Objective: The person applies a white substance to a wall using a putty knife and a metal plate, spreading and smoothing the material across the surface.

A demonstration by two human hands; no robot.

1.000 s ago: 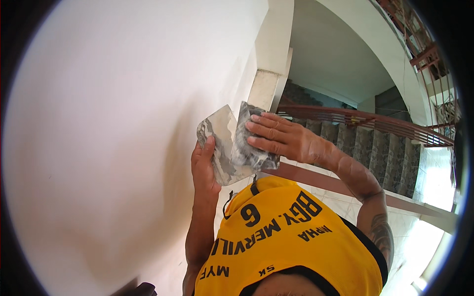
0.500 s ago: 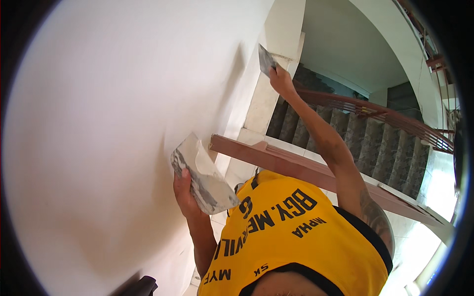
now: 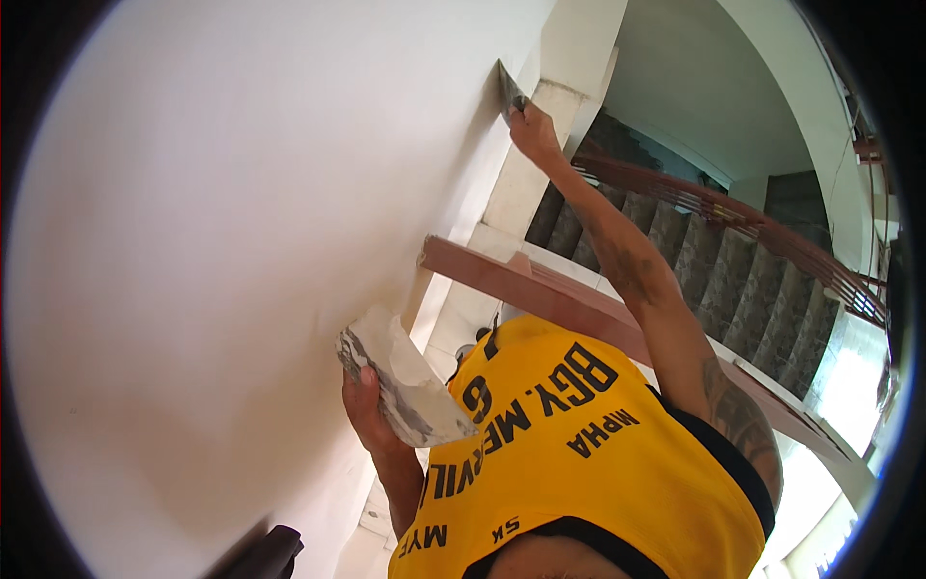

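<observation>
My right hand [image 3: 535, 132], arm stretched out, grips a putty knife [image 3: 507, 91] whose grey blade meets the white wall [image 3: 241, 193] close to its far corner. Lower down, my left hand [image 3: 365, 398] holds a smeared plastering board [image 3: 424, 410] by its edge, thumb on the top face. Some white putty [image 3: 403, 359] lies on the board, piled toward the side near the wall. The fingers of my left hand under the board are hidden.
A brown handrail beam [image 3: 559, 297] runs between me and the stairwell, its end close to the wall. Dark stairs [image 3: 719, 261] with a curved red-brown railing [image 3: 714, 207] lie beyond. A black object [image 3: 275, 550] stands at the lower left against the wall.
My right hand has moved up and left, bringing the putty knife from clear of the wall onto it. The board in my left hand has dropped slightly in the view.
</observation>
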